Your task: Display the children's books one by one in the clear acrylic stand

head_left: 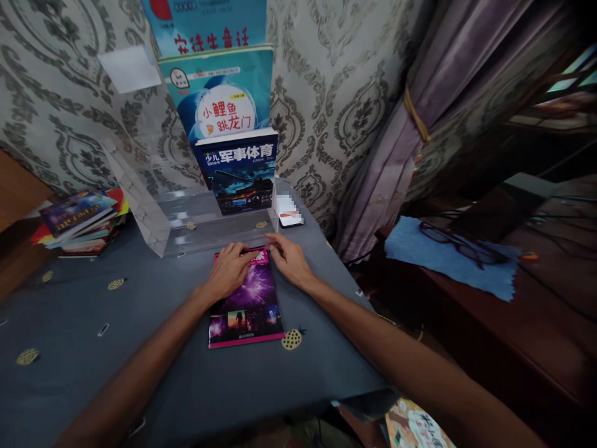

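Note:
A purple and pink book point(254, 292) lies flat on the grey patterned tablecloth, with a firework-like burst on its cover. My left hand point(231, 269) rests on the book's upper left part, fingers stretched over the cover and hiding some of the title. Just past the upper right corner is my right hand point(290, 260), its fingers apart and holding nothing. Its fingertips are close to the front of a transparent display rack point(205, 230). On the rack a dark blue book point(242, 177) stands upright, with a teal book point(224, 102) above and behind it.
A pile of books point(84, 218) lies at the left of the tablecloth point(153, 298). Beside the rack is a phone-like object point(290, 211), partly blurred. Glasses point(448, 239) sit on a blue cloth point(405, 249) at the right. Another book point(415, 426) shows below the table edge.

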Demonstrator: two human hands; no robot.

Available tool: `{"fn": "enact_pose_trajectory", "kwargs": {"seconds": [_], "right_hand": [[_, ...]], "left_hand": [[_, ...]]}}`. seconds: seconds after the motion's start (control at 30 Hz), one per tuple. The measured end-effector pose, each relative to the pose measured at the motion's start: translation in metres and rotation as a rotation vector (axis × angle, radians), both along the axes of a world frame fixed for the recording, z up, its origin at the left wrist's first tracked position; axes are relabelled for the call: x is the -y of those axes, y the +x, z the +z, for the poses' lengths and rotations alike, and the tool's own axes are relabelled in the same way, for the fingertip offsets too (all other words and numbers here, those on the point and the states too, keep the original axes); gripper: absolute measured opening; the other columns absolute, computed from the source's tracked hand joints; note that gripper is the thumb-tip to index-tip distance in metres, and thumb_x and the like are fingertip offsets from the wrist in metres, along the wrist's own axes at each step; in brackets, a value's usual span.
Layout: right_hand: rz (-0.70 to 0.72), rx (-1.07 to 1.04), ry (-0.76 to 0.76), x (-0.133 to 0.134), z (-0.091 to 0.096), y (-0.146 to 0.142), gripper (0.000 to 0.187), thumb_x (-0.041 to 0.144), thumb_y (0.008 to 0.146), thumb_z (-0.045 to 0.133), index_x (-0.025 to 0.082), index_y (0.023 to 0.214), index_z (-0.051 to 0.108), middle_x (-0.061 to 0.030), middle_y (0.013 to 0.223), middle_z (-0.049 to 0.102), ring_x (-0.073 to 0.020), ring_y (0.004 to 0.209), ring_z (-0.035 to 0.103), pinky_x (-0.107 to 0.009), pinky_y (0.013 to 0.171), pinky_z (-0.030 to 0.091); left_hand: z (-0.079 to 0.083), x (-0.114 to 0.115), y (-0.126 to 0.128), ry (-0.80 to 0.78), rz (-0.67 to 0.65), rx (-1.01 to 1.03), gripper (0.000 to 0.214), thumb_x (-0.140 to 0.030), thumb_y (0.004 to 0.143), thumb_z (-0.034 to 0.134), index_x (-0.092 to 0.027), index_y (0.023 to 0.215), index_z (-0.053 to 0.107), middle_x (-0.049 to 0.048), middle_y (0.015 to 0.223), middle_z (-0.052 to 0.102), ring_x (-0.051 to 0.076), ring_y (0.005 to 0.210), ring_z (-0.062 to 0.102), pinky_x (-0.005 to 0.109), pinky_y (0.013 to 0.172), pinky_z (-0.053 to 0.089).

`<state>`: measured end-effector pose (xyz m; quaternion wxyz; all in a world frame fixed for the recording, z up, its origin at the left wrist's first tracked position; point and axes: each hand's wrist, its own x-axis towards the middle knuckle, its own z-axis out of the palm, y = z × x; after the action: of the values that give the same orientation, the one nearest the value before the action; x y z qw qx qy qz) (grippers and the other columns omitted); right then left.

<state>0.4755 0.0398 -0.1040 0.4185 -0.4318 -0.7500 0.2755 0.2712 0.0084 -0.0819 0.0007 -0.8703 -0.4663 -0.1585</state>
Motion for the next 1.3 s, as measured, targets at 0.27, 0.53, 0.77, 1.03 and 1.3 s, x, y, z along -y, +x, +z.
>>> {"fn": "enact_pose_trajectory", "kwargs": {"seconds": [0.27, 0.53, 0.77, 1.03, 1.3], "right_hand": [[0.006, 0.011, 0.014, 0.000, 0.000, 0.001, 0.038, 0.014, 0.091, 0.047, 0.018, 0.127, 0.058, -0.0100, 0.114, 0.073, -0.0212, 0.101, 0.069, -0.036, 0.089, 0.053], [0.045, 0.030, 0.013, -0.001, 0.002, 0.003, 0.041, 0.013, 0.093, 0.046, 0.019, 0.132, 0.056, -0.0076, 0.114, 0.073, -0.0204, 0.101, 0.069, -0.036, 0.092, 0.052], [0.061, 0.223, 0.073, 0.003, 0.001, -0.003, 0.041, 0.012, 0.094, 0.046, 0.018, 0.134, 0.053, -0.0092, 0.116, 0.070, -0.0213, 0.110, 0.063, -0.036, 0.098, 0.048], [-0.075, 0.469, 0.045, 0.015, 0.016, -0.010, 0.030, 0.017, 0.098, 0.046, 0.015, 0.123, 0.061, -0.0141, 0.102, 0.069, -0.0265, 0.097, 0.064, -0.034, 0.083, 0.049], [-0.080, 0.406, 0.024, 0.008, 0.011, -0.006, 0.027, 0.018, 0.098, 0.048, 0.018, 0.117, 0.068, -0.0100, 0.102, 0.074, -0.0233, 0.097, 0.067, -0.031, 0.086, 0.049]], "left_hand": [[-0.001, -0.003, 0.008, 0.031, 0.019, -0.086, 0.041, -0.020, 0.097, 0.043, -0.026, 0.134, 0.060, 0.0101, 0.120, 0.060, 0.027, 0.106, 0.052, 0.042, 0.087, 0.044], [-0.004, -0.005, 0.010, 0.049, 0.018, -0.101, 0.043, -0.019, 0.097, 0.042, -0.026, 0.136, 0.058, 0.0112, 0.119, 0.058, 0.028, 0.105, 0.051, 0.043, 0.086, 0.044], [-0.003, -0.002, 0.012, 0.066, 0.026, -0.088, 0.043, -0.018, 0.095, 0.041, -0.022, 0.133, 0.060, 0.0115, 0.115, 0.060, 0.028, 0.103, 0.052, 0.043, 0.086, 0.044], [-0.004, -0.002, 0.011, 0.050, 0.022, -0.058, 0.042, -0.018, 0.095, 0.043, -0.023, 0.133, 0.060, 0.0110, 0.117, 0.061, 0.027, 0.104, 0.053, 0.043, 0.088, 0.045], [-0.005, 0.000, 0.010, 0.060, 0.031, -0.033, 0.035, -0.019, 0.097, 0.044, -0.021, 0.127, 0.063, 0.0103, 0.119, 0.062, 0.026, 0.107, 0.055, 0.042, 0.091, 0.046]]}}
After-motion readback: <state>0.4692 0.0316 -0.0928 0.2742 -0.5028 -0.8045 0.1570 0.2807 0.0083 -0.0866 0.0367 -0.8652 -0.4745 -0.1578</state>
